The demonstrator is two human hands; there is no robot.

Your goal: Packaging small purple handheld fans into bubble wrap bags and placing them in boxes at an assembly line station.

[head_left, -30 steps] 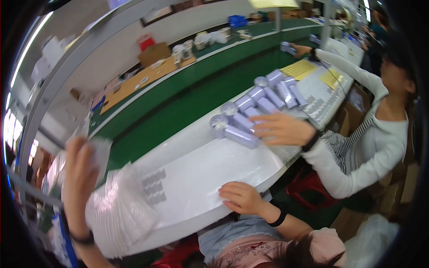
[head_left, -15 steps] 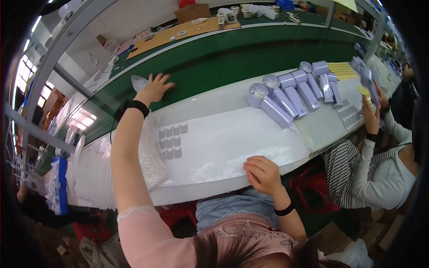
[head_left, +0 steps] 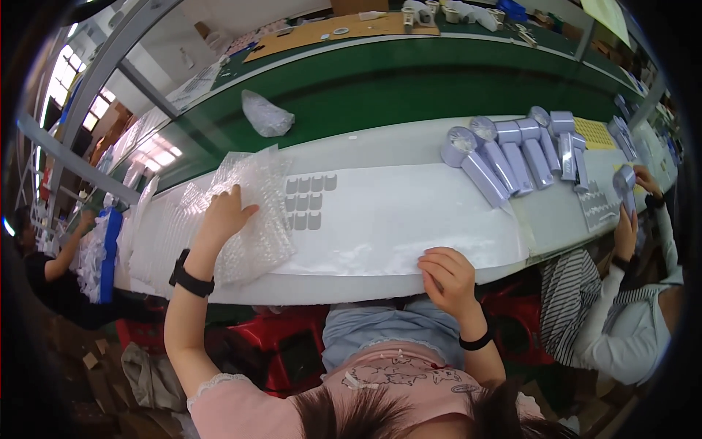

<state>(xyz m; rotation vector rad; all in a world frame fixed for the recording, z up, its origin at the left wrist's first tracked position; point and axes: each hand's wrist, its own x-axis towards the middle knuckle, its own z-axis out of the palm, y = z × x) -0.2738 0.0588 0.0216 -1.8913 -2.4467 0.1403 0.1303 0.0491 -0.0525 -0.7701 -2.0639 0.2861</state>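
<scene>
My left hand (head_left: 229, 214) lies on a stack of clear bubble-wrap bags (head_left: 252, 241) at the left of the table, fingers spread and thumb apart. My right hand (head_left: 450, 278) rests at the near edge of a glossy white sheet (head_left: 395, 227), fingers loosely closed with nothing visible in them. Several small grey cut-out stickers (head_left: 313, 201) sit in rows on the sheet's left part. Beyond the table, a filled translucent bag (head_left: 267, 115) rests on the green conveyor belt (head_left: 351, 110).
Several lilac hair-dryer-like devices (head_left: 486, 175) lie grouped at the right back. Yellow sticker sheets (head_left: 594, 133) are behind them. A co-worker's hands (head_left: 625, 230) hold another lilac device at the right. A blue bin (head_left: 111, 252) of plastic pieces stands left; metal frame posts (head_left: 146, 88) rise there.
My left hand has come back from beside the translucent bag on the belt and down onto the bubble-wrap bags. My right hand keeps its place. The view has shifted slightly.
</scene>
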